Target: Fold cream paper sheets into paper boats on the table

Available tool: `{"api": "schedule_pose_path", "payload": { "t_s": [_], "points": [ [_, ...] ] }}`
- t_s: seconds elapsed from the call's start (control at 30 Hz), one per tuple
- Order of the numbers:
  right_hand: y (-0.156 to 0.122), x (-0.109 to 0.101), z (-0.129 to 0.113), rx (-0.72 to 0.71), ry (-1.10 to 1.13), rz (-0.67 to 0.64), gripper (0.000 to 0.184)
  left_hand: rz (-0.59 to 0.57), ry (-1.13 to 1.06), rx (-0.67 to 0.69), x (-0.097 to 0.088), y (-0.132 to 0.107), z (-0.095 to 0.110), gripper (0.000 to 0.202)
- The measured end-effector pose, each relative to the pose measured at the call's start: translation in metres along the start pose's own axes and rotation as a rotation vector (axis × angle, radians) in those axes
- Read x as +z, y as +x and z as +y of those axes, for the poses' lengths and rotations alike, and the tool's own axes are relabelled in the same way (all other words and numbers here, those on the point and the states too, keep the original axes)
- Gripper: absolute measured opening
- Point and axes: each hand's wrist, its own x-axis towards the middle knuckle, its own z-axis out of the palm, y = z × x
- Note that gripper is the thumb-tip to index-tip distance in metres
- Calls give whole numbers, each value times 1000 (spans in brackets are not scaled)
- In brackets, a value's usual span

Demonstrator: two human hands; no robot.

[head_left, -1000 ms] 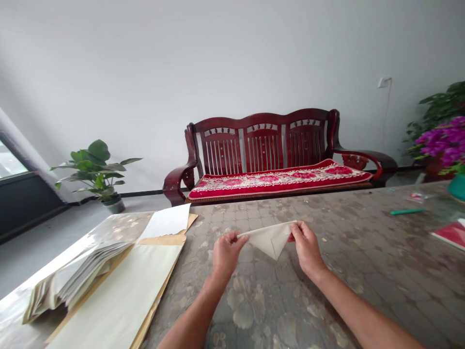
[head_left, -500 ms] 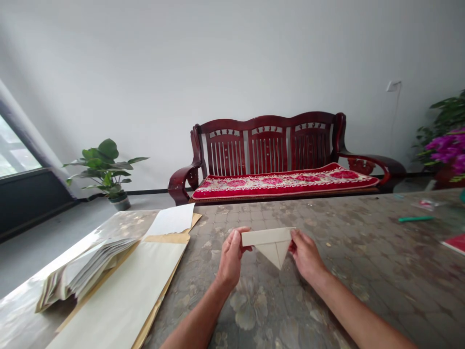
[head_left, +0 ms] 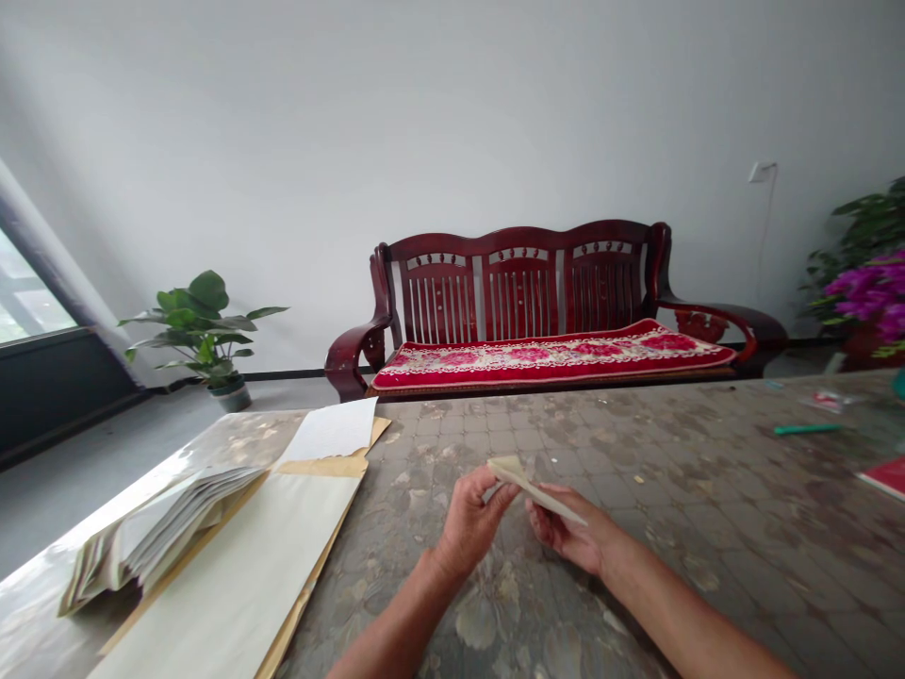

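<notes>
A folded piece of cream paper (head_left: 532,488) is held over the patterned table (head_left: 707,528), seen nearly edge-on and slanting down to the right. My left hand (head_left: 472,524) pinches its upper left end between thumb and fingers. My right hand (head_left: 574,535) lies under the lower right part, fingers curled against the paper. Both hands are closed on it, a little above the tabletop.
Large cream sheets on brown card (head_left: 233,575) and a fanned stack of folded paper (head_left: 156,533) lie at the left. A green pen (head_left: 806,429) and a red item (head_left: 883,474) lie at the right. Behind stand a wooden bench (head_left: 537,311) and potted plants (head_left: 198,330).
The paper faced me as a flat triangle with a folded top band; it has turned nearly edge-on and slanted. My hands have moved closer together and a little nearer to me.
</notes>
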Motion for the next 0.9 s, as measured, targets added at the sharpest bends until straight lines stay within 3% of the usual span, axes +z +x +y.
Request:
{"api": "schedule_pose_path", "payload": {
  "t_s": [0.13,0.2,0.37,0.47,0.57,0.67,0.9],
  "points": [
    [1,1,6,-7,-71,-7,11,155,138,-64,-1,-1,-2,32],
    [1,2,5,-108,-181,46,13,213,232,-95,-3,-1,-6,32],
    [-9,6,-9,-817,-537,295,30,257,502,-34,-11,1,-12,31],
    [-20,12,-18,-1135,-736,295,19,209,642,53,-12,-1,-10,29],
    [-28,19,-23,-1343,-885,241,8,142,743,124,-10,-3,-7,28],
    [-33,24,-25,-1423,-961,262,8,113,801,172,-7,-5,-6,26],
    [-33,27,-27,-1425,-1005,305,8,68,840,225,-6,-7,-4,22]
  ]
}}
